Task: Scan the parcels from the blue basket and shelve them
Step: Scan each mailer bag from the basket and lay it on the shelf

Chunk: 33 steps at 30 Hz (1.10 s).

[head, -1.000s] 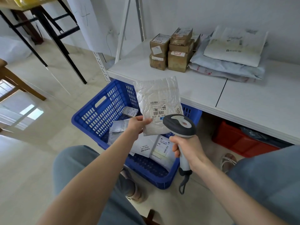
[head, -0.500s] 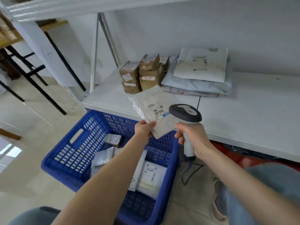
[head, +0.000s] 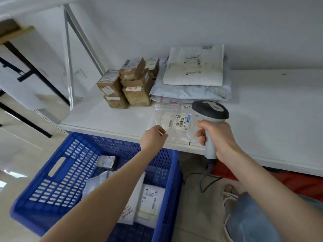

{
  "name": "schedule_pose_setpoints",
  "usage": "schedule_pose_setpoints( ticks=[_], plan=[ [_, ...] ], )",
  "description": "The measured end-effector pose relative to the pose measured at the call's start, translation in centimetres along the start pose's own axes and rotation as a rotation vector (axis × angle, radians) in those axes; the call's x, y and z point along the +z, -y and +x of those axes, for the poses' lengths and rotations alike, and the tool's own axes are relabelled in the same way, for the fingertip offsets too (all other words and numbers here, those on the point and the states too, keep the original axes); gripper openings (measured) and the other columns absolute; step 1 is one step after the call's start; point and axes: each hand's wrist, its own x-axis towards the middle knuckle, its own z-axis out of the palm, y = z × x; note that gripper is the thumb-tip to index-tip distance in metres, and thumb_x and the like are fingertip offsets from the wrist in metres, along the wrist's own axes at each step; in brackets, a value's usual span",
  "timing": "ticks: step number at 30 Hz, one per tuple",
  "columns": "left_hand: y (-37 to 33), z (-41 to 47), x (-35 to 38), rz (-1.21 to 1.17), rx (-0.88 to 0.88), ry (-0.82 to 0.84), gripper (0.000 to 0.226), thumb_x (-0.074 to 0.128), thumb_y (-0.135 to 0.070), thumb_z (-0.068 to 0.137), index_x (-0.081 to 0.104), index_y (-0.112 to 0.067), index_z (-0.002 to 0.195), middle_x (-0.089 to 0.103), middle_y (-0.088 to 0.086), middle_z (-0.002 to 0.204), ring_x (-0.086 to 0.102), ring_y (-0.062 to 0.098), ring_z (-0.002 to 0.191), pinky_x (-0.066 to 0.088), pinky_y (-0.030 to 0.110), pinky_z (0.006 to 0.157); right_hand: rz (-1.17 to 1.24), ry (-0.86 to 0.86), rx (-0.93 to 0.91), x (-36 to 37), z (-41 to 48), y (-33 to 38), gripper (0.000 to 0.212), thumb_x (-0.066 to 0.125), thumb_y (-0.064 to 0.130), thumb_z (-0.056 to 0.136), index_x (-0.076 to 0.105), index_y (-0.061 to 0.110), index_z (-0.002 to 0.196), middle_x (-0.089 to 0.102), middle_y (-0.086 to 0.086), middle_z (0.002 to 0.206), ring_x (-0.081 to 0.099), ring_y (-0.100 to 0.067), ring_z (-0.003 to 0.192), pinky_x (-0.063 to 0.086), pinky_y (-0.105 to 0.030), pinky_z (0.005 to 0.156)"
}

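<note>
A white bubble-wrap parcel (head: 172, 122) with a barcode label lies flat on the white shelf (head: 272, 123), near its front edge. My left hand (head: 153, 136) is at the parcel's lower-left corner with curled fingers, pinching that corner. My right hand (head: 215, 137) grips the handle of the grey barcode scanner (head: 210, 111), whose head hangs over the parcel's right side. Below, the blue basket (head: 52, 173) holds several more parcels, among them a white mailer (head: 150, 200) and a small dark box (head: 106, 161).
Stacked brown boxes (head: 130, 84) and a pile of soft mailers (head: 194, 77) sit at the back of the shelf. A red crate (head: 297, 184) is under the shelf. The scanner cable (head: 202, 180) trails on the floor by my sandalled foot (head: 229, 193).
My left hand carried the white parcel up from over the basket and laid it flat on the shelf. The scanner moved along to its right, and the view tilted up.
</note>
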Motion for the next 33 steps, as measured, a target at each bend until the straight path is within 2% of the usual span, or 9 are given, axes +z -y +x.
schedule_pose_setpoints(
  ticks=[1,2,4,6,8,16,20,24,33],
  plan=[
    [-0.1,0.6,-0.1,0.134,0.097,-0.042,0.032,0.062,-0.037,0.089,0.057,-0.025,0.119,0.061,0.0,0.109,0.058,0.02,0.103,0.052,0.035,0.081,0.003,-0.009,0.009,-0.1,0.2,0.1,0.013,0.067,0.008,0.083,0.062,0.006,0.071,0.06,-0.005,0.047,0.042,-0.015,0.038,0.038,-0.025,0.045],
    [-0.2,1.4,0.2,0.227,0.166,-0.012,0.049,0.062,-0.042,0.088,0.047,-0.031,0.133,0.053,0.003,0.126,0.048,0.024,0.118,0.048,0.038,0.09,0.008,-0.014,0.019,-0.3,0.3,0.1,0.013,0.067,0.009,0.083,0.063,0.006,0.071,0.06,-0.005,0.047,0.043,-0.014,0.038,0.039,-0.025,0.046],
    [-0.6,2.6,1.1,0.351,0.211,0.131,0.07,0.06,-0.051,0.087,0.024,-0.043,0.147,0.024,0.007,0.153,0.023,0.03,0.14,0.034,0.05,0.108,0.021,-0.011,0.036,-0.6,0.4,0.1,0.011,0.068,0.01,0.083,0.064,0.007,0.073,0.061,-0.005,0.048,0.044,-0.013,0.038,0.041,-0.026,0.047],
    [-0.8,3.9,2.5,0.407,0.195,0.238,0.073,0.057,-0.056,0.087,0.014,-0.05,0.147,-0.002,0.004,0.161,0.0,0.031,0.147,0.017,0.06,0.113,0.032,-0.002,0.043,-0.9,0.6,0.2,0.009,0.067,0.01,0.084,0.065,0.007,0.076,0.062,-0.005,0.049,0.044,-0.014,0.038,0.042,-0.026,0.048],
    [-1.4,5.3,3.2,0.412,0.177,0.26,0.071,0.054,-0.055,0.089,0.013,-0.051,0.147,-0.012,0.003,0.16,-0.009,0.033,0.147,0.01,0.064,0.113,0.037,0.004,0.045,-1.2,0.8,0.3,0.009,0.067,0.011,0.084,0.065,0.007,0.077,0.062,-0.005,0.05,0.044,-0.014,0.039,0.042,-0.027,0.049],
    [-4.2,10.3,3.1,0.472,0.161,0.297,0.071,0.056,-0.053,0.089,0.015,-0.051,0.147,-0.008,0.004,0.16,-0.006,0.034,0.146,0.017,0.063,0.112,0.018,0.024,0.03,-2.0,1.6,0.9,0.007,0.067,0.012,0.085,0.067,0.007,0.079,0.063,-0.005,0.053,0.046,-0.013,0.04,0.043,-0.024,0.046],
    [-3.5,8.2,3.5,0.393,0.16,0.275,0.071,0.058,-0.05,0.089,0.017,-0.049,0.147,-0.007,0.002,0.16,-0.005,0.032,0.147,0.025,0.057,0.113,0.043,0.001,0.048,-2.3,1.9,0.9,0.008,0.067,0.011,0.085,0.066,0.007,0.078,0.063,-0.006,0.052,0.046,-0.013,0.04,0.044,-0.025,0.049],
    [-2.5,4.5,4.2,0.415,0.186,0.257,0.069,0.055,-0.055,0.089,0.017,-0.05,0.147,-0.005,0.002,0.161,0.001,0.031,0.147,0.031,0.052,0.112,0.074,-0.006,0.075,-2.1,1.5,0.5,0.007,0.067,0.009,0.084,0.066,0.005,0.078,0.062,-0.007,0.052,0.045,-0.015,0.041,0.043,-0.028,0.051],
    [-3.3,4.3,3.0,0.413,0.187,0.25,0.063,0.049,-0.048,0.094,0.016,-0.047,0.148,-0.004,0.004,0.161,0.009,0.03,0.147,0.027,0.054,0.113,0.086,0.043,0.148,-2.0,1.3,-0.4,0.01,0.068,0.012,0.085,0.065,0.004,0.089,0.065,-0.009,0.056,0.047,-0.012,0.038,0.045,-0.025,0.049]
  ],
)
